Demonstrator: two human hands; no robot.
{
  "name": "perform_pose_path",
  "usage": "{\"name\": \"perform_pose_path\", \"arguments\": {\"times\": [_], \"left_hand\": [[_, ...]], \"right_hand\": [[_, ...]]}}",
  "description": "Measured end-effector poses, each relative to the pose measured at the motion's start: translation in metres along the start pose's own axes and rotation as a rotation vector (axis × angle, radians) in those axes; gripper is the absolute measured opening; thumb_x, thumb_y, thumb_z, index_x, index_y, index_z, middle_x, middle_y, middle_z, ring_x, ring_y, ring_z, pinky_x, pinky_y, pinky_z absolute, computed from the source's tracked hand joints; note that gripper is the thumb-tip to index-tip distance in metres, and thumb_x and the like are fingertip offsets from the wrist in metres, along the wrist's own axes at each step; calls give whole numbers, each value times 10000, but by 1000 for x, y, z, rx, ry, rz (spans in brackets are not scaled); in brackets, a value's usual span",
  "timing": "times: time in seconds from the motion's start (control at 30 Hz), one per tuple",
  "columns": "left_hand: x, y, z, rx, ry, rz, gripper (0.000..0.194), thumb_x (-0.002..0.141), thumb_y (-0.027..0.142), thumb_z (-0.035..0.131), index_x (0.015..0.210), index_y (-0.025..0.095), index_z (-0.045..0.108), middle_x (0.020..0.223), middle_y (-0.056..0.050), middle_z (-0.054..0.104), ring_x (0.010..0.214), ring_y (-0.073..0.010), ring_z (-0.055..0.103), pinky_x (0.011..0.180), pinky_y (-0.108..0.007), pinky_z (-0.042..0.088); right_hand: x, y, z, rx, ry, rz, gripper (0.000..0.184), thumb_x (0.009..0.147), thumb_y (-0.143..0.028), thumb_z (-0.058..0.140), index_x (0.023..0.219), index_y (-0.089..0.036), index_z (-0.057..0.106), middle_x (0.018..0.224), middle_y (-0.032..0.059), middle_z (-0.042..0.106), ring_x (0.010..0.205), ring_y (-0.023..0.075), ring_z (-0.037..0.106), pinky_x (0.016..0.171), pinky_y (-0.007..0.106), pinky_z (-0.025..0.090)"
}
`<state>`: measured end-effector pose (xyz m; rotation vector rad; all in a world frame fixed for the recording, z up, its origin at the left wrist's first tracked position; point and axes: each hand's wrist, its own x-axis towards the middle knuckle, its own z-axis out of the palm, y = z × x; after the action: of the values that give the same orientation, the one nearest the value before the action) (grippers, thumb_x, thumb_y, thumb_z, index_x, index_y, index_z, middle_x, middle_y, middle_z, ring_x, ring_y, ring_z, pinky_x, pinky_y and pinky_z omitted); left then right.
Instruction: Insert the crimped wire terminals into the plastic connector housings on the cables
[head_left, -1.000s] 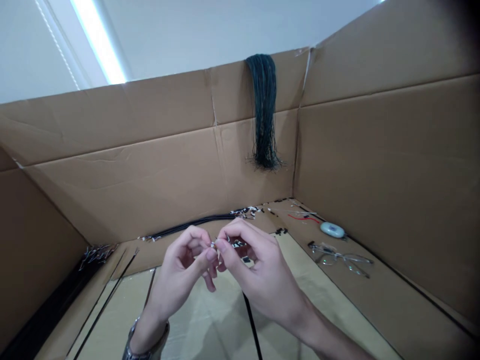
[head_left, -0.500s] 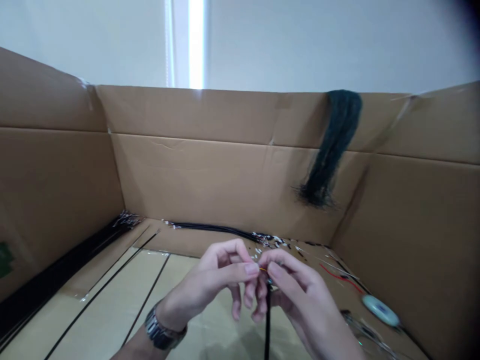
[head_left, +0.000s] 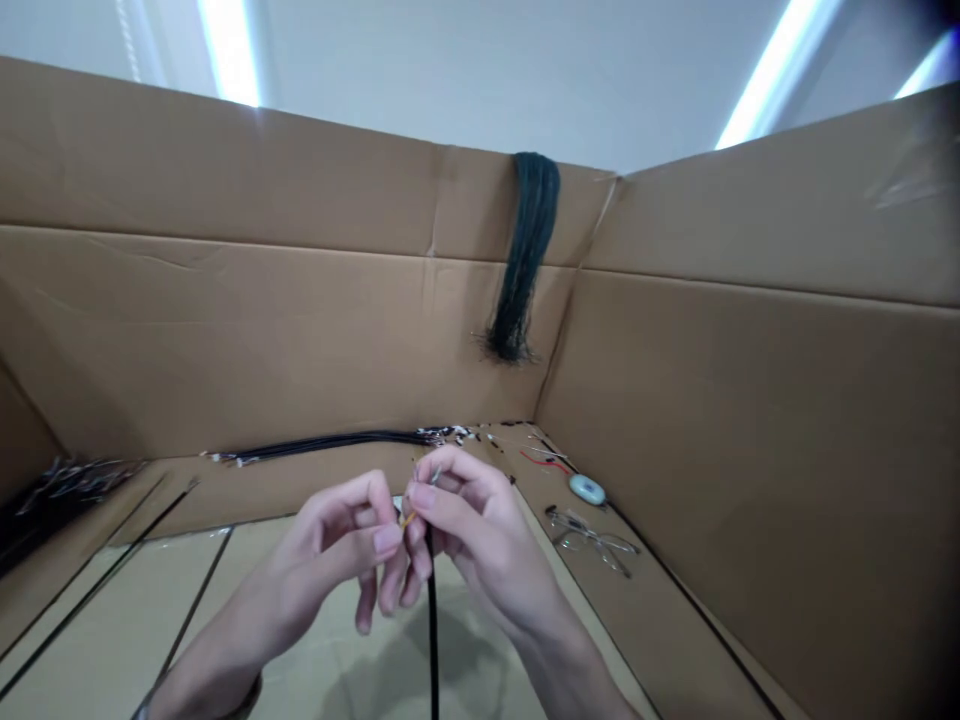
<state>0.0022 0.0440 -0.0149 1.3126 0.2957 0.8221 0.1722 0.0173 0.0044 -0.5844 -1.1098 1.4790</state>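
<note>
My left hand [head_left: 330,555] and my right hand [head_left: 487,535] meet above the board floor, fingertips almost touching. Between them runs a short thin orange wire [head_left: 407,519]. The left thumb and fingers pinch its lower end, while the right thumb and forefinger close on its upper part. A black cable [head_left: 433,640] hangs down from beneath the right fingers, and its upper end is hidden by them. A small pale tip [head_left: 436,476] shows above the right thumb.
Cardboard walls [head_left: 300,340] stand around. A bundle of dark green strands [head_left: 525,250] hangs over the far wall. Black cables [head_left: 330,440] lie along its foot, more cables [head_left: 45,510] at left. Glasses [head_left: 592,537] and a pale oval object [head_left: 587,489] lie at right.
The view has turned to the right, so the surroundings shift left and the glasses show fully. Both hands keep pinching, and more of the orange wire shows between them.
</note>
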Motion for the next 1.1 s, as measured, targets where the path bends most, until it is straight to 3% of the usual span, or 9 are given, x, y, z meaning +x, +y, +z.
{"name": "perform_pose_path", "arguments": {"times": [0.13,0.27,0.47,0.63,0.83,1.0,1.1], "left_hand": [[0,1,3,-12,7,-29,184,1009,303,579,864,192,600,678,-9,670,634,-118,643,474,-138,518],[3,6,10,-55,20,-56,213,977,344,622,859,166,630,741,-21,659,565,-104,631,441,-157,537],[8,9,12,13,126,-17,175,963,309,646,870,160,659,855,-71,688,783,-167,699,506,-182,596],[8,9,11,8,137,22,168,963,308,646,883,163,669,863,-72,688,853,-195,719,509,-187,603],[9,12,12,24,152,-7,216,954,364,659,883,162,632,915,-114,741,878,-224,744,471,-182,581],[9,12,8,-23,132,-33,183,956,343,661,889,174,634,854,-81,732,852,-217,755,466,-179,593],[7,13,7,-84,104,-19,162,951,324,669,884,177,672,829,-47,682,761,-171,732,465,-177,607]], "right_hand": [[2,-6,0,-76,20,-42,293,769,-364,849,822,-181,627,616,-45,657,458,97,608,455,217,572],[0,-12,0,-190,43,-94,215,849,-339,782,832,-178,640,645,-30,671,523,89,629,518,192,540],[0,-14,-2,-227,80,-218,215,910,-320,714,842,-223,534,652,-70,599,498,70,556,498,191,487],[3,-13,-6,-333,139,-249,199,888,-355,723,848,-207,595,821,-12,632,655,97,594,573,213,510],[4,-12,-9,-439,205,-326,168,892,-356,708,846,-215,628,839,14,669,778,148,645,638,243,540],[3,-7,-9,-465,182,-403,98,927,-291,675,875,-226,622,904,21,682,867,155,670,720,253,557],[5,-6,-13,-447,50,-472,51,936,-236,659,898,-225,628,956,27,660,897,148,657,761,260,558]]}}
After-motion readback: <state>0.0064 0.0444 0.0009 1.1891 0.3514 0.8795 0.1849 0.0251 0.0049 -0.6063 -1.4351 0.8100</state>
